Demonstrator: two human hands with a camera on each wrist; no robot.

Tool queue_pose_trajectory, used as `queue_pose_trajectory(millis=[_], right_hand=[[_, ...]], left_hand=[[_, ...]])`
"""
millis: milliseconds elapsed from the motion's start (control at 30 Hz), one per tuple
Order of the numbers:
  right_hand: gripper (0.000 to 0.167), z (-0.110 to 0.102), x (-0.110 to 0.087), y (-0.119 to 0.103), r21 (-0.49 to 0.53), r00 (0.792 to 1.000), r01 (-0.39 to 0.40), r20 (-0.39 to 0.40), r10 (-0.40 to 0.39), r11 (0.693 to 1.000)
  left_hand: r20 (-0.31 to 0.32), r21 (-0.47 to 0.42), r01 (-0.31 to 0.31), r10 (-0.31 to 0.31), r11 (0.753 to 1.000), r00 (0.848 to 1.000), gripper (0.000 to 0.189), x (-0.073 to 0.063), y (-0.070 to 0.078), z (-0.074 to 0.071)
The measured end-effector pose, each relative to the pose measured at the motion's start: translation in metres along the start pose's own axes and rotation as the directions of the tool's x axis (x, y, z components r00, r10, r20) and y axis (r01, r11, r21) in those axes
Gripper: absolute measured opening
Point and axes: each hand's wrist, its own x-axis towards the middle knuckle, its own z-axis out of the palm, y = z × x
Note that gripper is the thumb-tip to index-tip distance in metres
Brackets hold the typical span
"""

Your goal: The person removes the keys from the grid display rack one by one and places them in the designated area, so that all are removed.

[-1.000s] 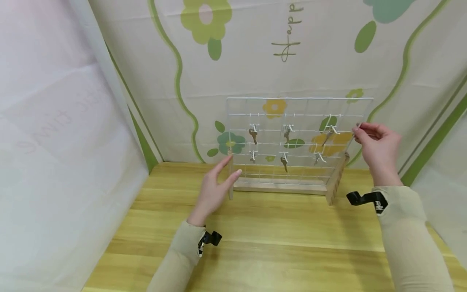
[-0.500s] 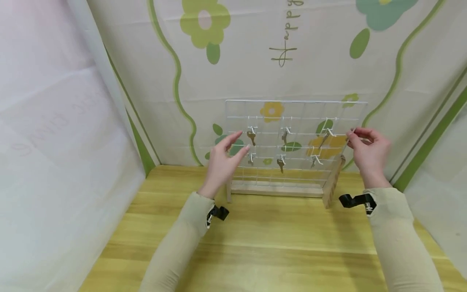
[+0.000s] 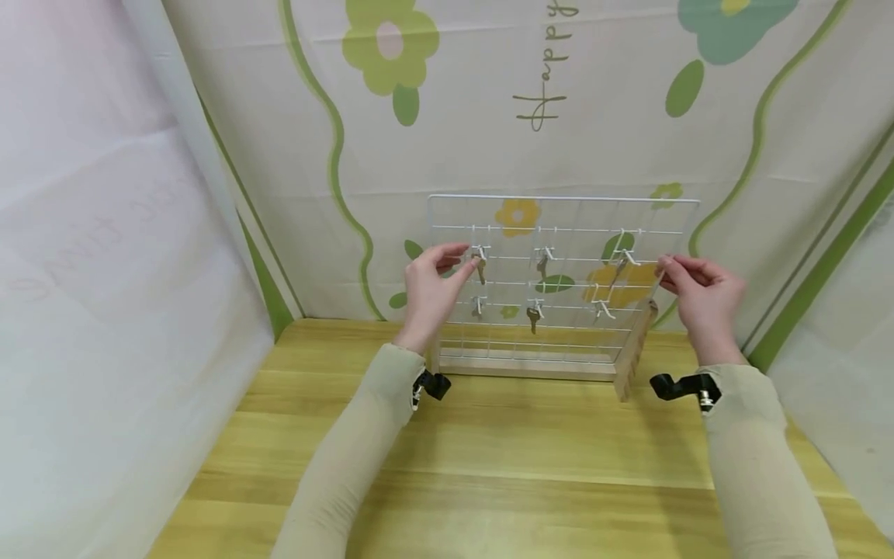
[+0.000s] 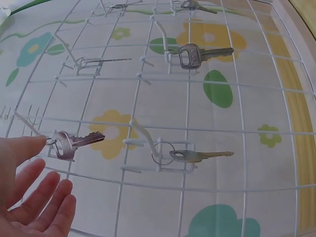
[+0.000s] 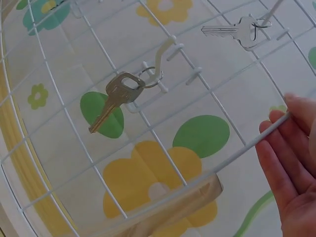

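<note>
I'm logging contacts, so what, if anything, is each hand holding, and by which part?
The right hand pinches the wire grid by its right edge. The left hand holds nothing: its thumb is at the upper-left key's ring, fingers apart.

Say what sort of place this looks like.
Probably a small indoor booth set up for tabletop work, though the room beyond is out of view. A flower-print backdrop and pale side sheets enclose a wood table, where a rack holds keys.
</note>
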Motion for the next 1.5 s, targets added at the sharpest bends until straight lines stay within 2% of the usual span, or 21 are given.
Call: queue_pose_trajectory(millis=[200,433,600,800,967,1200,1333,1500], right_hand=[[0.032,-0.003,0.002,-0.001,-0.023,0.999,-0.008,0.05,0.009,1.0],[0.031,-0.002,0.003,-0.002,-0.04,0.996,0.015,0.083,-0.011,0.999],[0.029,-0.004,0.003,-0.001,-0.004,0.996,0.007,0.086,-0.007,1.0],[0.029,-0.003,0.006,-0.002,0.018,0.995,0.013,0.098,-0.015,1.0],[0.03,-0.003,0.005,-0.002,0.016,0.995,0.014,0.098,-0.016,1.0],[0.026,-0.007,-0.002,0.001,-0.021,0.994,0.015,0.108,-0.013,1.0],[0.027,-0.008,-0.002,0.001,-0.028,0.994,0.017,0.112,-0.014,0.999],[0.027,-0.008,0.001,-0.002,-0.01,0.993,0.012,0.121,-0.011,1.0]], left_hand=[[-0.031,-0.019,0.0,-0.001,1.0,1.0,0.024,0.001,-0.001,0.002],[-0.01,-0.051,0.033,-0.034,0.998,0.999,0.02,0.003,-0.001,0.008],[-0.032,-0.032,0.049,-0.05,0.998,0.998,0.016,0.003,0.001,0.013],[-0.082,0.004,0.026,-0.025,1.0,0.996,0.011,0.006,0.005,0.014],[-0.052,0.008,0.012,-0.012,1.0,0.999,0.011,0.006,0.006,0.012],[0.03,-0.072,0.042,-0.04,0.997,0.999,0.01,-0.01,0.008,0.005],[0.037,-0.152,0.019,-0.014,0.988,0.999,0.012,-0.016,0.012,-0.001],[0.026,-0.26,-0.009,0.016,0.966,1.0,0.015,-0.023,0.019,-0.012]])
